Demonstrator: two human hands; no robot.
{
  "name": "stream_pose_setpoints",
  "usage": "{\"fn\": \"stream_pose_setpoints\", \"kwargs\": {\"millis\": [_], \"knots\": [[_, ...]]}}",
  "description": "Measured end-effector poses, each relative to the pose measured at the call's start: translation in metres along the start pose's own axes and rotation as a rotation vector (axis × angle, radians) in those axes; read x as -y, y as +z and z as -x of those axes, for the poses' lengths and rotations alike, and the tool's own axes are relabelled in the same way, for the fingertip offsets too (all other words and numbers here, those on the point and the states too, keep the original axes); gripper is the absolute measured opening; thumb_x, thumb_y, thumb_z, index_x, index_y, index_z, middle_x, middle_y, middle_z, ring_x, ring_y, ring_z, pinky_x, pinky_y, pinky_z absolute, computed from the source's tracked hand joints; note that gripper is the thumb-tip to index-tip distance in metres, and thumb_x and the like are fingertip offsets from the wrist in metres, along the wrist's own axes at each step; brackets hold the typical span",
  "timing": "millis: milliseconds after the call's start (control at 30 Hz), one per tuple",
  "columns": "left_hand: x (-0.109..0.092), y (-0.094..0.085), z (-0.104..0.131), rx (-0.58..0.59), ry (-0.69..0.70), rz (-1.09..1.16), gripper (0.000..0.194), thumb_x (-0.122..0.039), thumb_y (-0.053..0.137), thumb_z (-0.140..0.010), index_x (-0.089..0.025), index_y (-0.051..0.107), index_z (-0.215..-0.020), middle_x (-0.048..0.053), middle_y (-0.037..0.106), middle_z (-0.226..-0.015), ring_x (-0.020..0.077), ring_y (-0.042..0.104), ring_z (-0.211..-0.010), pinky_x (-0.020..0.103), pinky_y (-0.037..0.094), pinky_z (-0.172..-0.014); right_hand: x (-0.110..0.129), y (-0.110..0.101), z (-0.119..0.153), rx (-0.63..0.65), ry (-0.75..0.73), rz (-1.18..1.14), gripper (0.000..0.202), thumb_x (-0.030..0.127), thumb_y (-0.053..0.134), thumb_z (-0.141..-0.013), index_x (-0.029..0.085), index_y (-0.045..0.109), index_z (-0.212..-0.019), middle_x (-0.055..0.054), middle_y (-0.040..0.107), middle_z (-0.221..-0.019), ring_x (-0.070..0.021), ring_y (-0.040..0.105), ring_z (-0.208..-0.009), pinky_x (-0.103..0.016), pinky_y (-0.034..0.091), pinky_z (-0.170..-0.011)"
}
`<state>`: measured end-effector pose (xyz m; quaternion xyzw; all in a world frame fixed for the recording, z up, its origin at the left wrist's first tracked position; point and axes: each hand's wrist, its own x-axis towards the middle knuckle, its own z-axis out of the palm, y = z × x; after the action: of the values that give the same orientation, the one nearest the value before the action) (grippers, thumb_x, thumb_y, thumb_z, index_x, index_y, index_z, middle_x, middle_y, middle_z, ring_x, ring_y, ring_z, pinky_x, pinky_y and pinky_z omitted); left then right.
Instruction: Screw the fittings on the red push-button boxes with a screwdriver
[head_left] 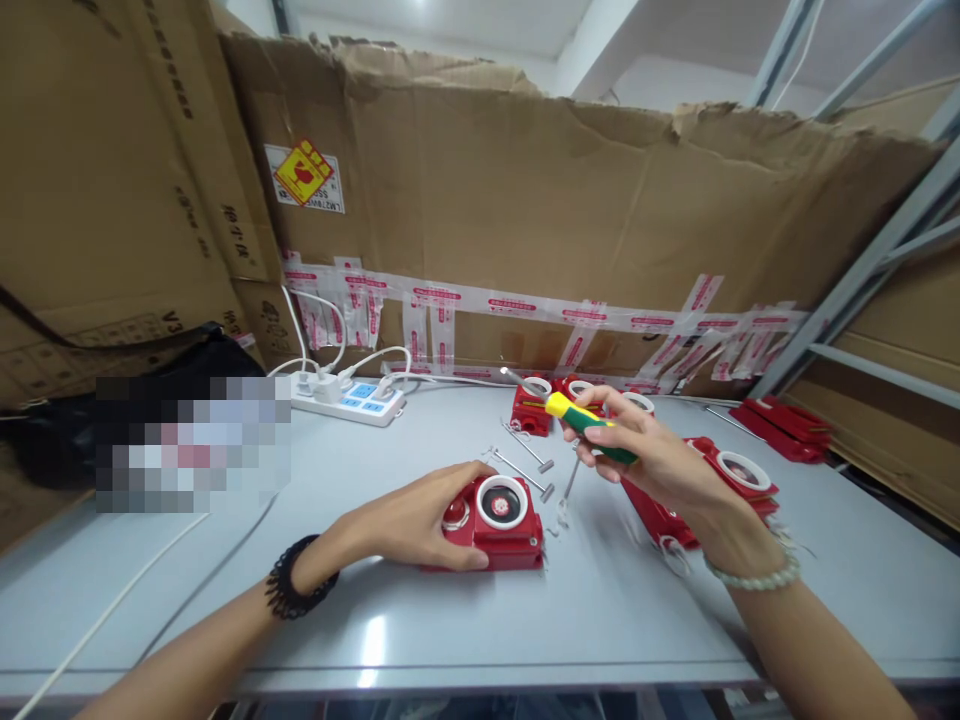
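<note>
My left hand (420, 518) is wrapped over the left end of a red alarm-like box (514, 548), which lies on the table. The box carries a white ring (480, 502) round a black disc and a small red dome beside it. Raised to the right, my right hand (652, 450) grips a screwdriver (592, 428) by its green and yellow handle. Its shaft points up and left, clear of the held box. Between my hands lie small metal hammers (525, 474) with thin white strings.
More red boxes (531, 415) stand behind and beneath my right hand, another (780, 428) at the far right. A white power strip (356, 400) with plugs sits at the back left, near a black bag (45, 425). Taped cardboard (525, 200) walls the table's back; grey shelf posts (862, 260) rise at right.
</note>
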<state>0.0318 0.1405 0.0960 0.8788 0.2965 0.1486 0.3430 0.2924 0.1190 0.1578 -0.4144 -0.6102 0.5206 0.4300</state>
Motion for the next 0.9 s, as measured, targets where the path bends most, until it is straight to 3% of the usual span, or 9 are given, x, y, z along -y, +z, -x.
{"fn": "stream_pose_setpoints", "kwargs": {"millis": [133, 267, 400, 500, 667, 900], "knots": [[0.005, -0.004, -0.001, 0.01, -0.022, -0.006, 0.065, -0.041, 0.071, -0.066, -0.023, 0.045, -0.123, 0.007, 0.056, -0.117, 0.0283, 0.053, -0.103, 0.038, 0.043, -0.087, 0.001, -0.005, 0.004, -0.057, -0.044, -0.135, 0.031, 0.024, 0.062, -0.072, 0.024, 0.053, -0.102, -0.004, 0.06, -0.089, -0.0124, 0.055, -0.071, -0.025, 0.044, -0.056], [0.006, -0.005, -0.002, 0.018, -0.037, 0.013, 0.064, -0.037, 0.072, -0.065, -0.024, 0.045, -0.121, 0.006, 0.056, -0.116, 0.0265, 0.053, -0.1, 0.036, 0.043, -0.086, 0.0, -0.004, 0.005, -0.186, -0.137, -0.177, 0.041, 0.023, 0.063, -0.07, 0.026, 0.057, -0.11, -0.003, 0.062, -0.087, -0.0125, 0.055, -0.068, -0.025, 0.045, -0.053], [0.005, -0.005, -0.002, 0.016, -0.043, 0.024, 0.062, -0.038, 0.072, -0.064, -0.023, 0.046, -0.119, 0.006, 0.055, -0.114, 0.0253, 0.053, -0.098, 0.035, 0.043, -0.085, -0.005, 0.001, 0.006, -0.46, -0.4, 0.096, 0.019, 0.031, 0.062, -0.075, 0.021, 0.065, -0.091, 0.002, 0.054, -0.057, -0.011, 0.048, -0.049, -0.025, 0.039, -0.042], [0.005, -0.004, -0.003, 0.022, -0.041, 0.026, 0.062, -0.039, 0.072, -0.064, -0.022, 0.046, -0.117, 0.006, 0.055, -0.111, 0.0244, 0.053, -0.096, 0.034, 0.044, -0.083, -0.014, 0.008, 0.007, -0.625, -0.516, 0.323, 0.016, 0.034, 0.064, -0.076, 0.019, 0.063, -0.071, 0.002, 0.054, -0.052, -0.0096, 0.046, -0.042, -0.024, 0.038, -0.04], [0.007, -0.002, -0.002, 0.034, -0.04, 0.035, 0.06, -0.038, 0.073, -0.062, -0.021, 0.046, -0.113, 0.006, 0.056, -0.107, 0.0234, 0.054, -0.091, 0.033, 0.044, -0.079, -0.032, 0.023, 0.002, -0.468, -0.409, 0.372, 0.025, 0.04, 0.059, -0.08, 0.016, 0.062, -0.075, 0.0, 0.059, -0.058, -0.0104, 0.05, -0.044, -0.024, 0.041, -0.041], [0.007, -0.002, -0.003, 0.023, -0.03, 0.021, 0.063, -0.038, 0.073, -0.061, -0.021, 0.046, -0.115, 0.006, 0.056, -0.108, 0.0242, 0.053, -0.092, 0.032, 0.043, -0.078, -0.041, 0.029, -0.005, -0.392, -0.348, 0.385, 0.028, 0.043, 0.057, -0.081, 0.015, 0.059, -0.074, 0.0, 0.057, -0.059, -0.0108, 0.052, -0.048, -0.024, 0.044, -0.044]]}}
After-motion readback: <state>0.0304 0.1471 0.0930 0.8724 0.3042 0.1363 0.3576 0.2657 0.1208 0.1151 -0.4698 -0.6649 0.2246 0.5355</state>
